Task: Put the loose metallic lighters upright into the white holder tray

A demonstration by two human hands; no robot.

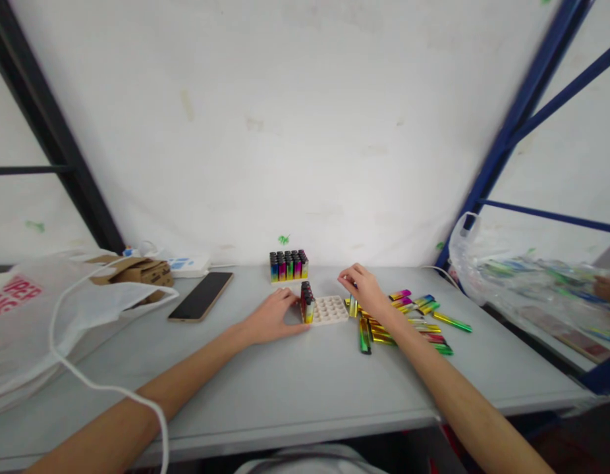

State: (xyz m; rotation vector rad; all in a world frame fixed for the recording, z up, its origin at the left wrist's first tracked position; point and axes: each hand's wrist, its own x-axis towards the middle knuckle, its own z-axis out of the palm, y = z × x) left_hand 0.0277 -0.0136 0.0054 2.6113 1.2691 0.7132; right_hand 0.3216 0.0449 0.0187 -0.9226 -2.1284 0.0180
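A white lighter tray point(331, 309) with rows of square cells lies on the grey table. Upright lighters point(307, 304) with black tops fill its left end. My left hand point(274, 317) is closed around that end, thumb along the front and fingers behind. Just over the tray's right edge, my right hand point(366, 289) pinches a shiny lighter point(353, 305) that hangs upright from the fingertips. Beside and partly under my right forearm is a loose pile of gold, green, pink and blue lighters point(379, 332).
Another tray packed with upright lighters point(288, 266) stands by the wall. Left are a phone point(202, 297), a white plastic bag point(28, 322), cardboard point(144, 275) and a white cable point(112, 390). At right, beyond the blue frame point(502, 145), another person's hand point(609, 288) shows near plastic-wrapped items.
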